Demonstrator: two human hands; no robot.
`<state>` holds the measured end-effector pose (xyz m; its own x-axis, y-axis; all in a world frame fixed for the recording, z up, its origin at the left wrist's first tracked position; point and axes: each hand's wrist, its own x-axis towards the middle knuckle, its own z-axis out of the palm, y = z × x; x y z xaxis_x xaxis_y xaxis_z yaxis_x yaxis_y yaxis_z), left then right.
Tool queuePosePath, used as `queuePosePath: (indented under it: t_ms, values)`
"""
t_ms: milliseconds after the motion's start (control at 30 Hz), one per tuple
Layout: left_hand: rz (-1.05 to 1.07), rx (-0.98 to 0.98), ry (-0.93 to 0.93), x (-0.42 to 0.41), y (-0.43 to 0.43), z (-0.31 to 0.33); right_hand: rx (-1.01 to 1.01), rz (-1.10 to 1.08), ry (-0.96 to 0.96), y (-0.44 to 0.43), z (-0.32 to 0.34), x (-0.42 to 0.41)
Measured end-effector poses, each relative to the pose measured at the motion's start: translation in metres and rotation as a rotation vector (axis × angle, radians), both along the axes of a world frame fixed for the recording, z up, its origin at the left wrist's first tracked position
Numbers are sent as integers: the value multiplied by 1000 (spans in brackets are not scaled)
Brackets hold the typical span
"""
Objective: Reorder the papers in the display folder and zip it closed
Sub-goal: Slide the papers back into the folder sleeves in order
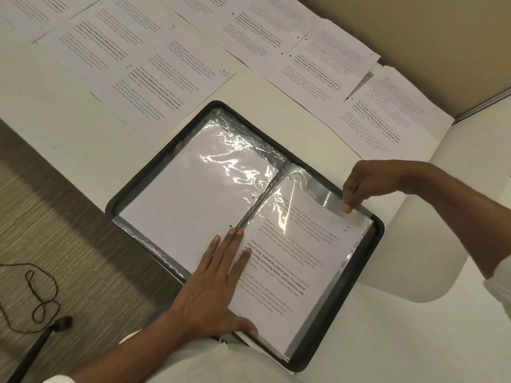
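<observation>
A black zip display folder (376, 239) lies open on the white table. Its left plastic sleeve (193, 194) shows a blank white sheet. A printed sheet (298, 258), marked with a handwritten number, lies in the right sleeve. My left hand (213, 288) presses flat on the lower part of the folder near the spine, fingers straight, thumb at the sheet's near edge. My right hand (359, 186) pinches the far corner of the right plastic sleeve. Several loose printed pages (171, 87) are spread on the table beyond the folder.
More printed pages (387, 114) lie at the right, near a beige partition (442, 37). The white table (55, 117) ends at the left over patterned carpet (69, 217), where a dark cord (38, 294) and a black handle-like object (41, 344) lie.
</observation>
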<state>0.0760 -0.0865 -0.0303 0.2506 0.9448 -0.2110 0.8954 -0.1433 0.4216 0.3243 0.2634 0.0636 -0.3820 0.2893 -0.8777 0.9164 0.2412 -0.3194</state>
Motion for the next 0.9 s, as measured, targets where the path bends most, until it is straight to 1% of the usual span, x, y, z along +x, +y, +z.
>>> queuePosePath:
  t_ms: [100,200,267,367,433,500,633,700,733,833,900]
  values:
    - [22,7,-30,7,3,9,-150,-130,132,1,9,4]
    - [29,16,-82,19,9,22,-215,-239,240,2,12,2]
    - [14,25,-89,27,13,31,-250,-354,323,1,12,-3]
    - [32,22,-158,36,15,45,-256,-536,455,1,13,-13]
    - [90,6,-236,41,14,59,-240,-591,508,1,14,-20]
    - [168,-4,-276,45,15,80,-229,-613,545,1,16,-28]
    - [397,-68,-238,50,25,125,-214,-658,635,1,29,-47]
    - [498,-16,-270,52,31,140,-230,-672,700,0,37,-60]
    - [525,21,-246,53,35,145,-236,-686,732,-1,42,-67]
    - [510,173,-78,50,46,157,-257,-733,813,1,53,-88]
    - [532,223,6,38,53,161,-253,-762,862,1,57,-101]
